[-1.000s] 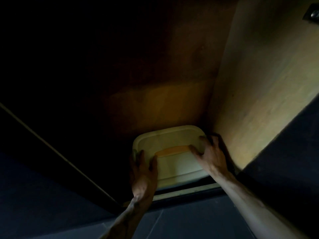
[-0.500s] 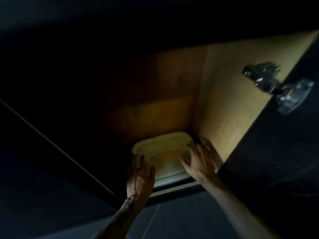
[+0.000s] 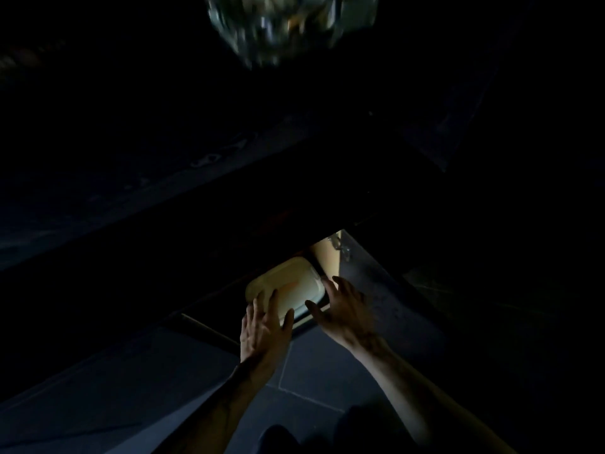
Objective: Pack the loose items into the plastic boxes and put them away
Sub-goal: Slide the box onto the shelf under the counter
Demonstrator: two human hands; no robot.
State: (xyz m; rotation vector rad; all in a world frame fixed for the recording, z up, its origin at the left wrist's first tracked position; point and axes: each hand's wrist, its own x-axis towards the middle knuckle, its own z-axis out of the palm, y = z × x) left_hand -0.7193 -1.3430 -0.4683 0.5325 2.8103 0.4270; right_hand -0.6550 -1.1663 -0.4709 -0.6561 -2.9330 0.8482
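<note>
A pale plastic box (image 3: 296, 283) with a lid and an orange mark on top lies flat on the bottom shelf of a low, dark cabinet, against its right wall. My left hand (image 3: 263, 326) hovers over the box's near left corner with fingers spread, holding nothing. My right hand (image 3: 343, 309) is at the box's near right corner, fingers apart; whether the fingertips still touch the lid I cannot tell. The far part of the box is hidden under the dark cabinet top.
The cabinet's light wooden side wall (image 3: 329, 258) carries a metal hinge (image 3: 340, 245); a dark open door (image 3: 386, 290) stands to the right. A dark tiled floor (image 3: 311, 371) lies below. Blurred shiny objects (image 3: 288, 24) show at the top edge.
The view has pulled back and up from the cabinet, so the box looks smaller. Both hands have drawn back toward the box's near edge and off its lid.
</note>
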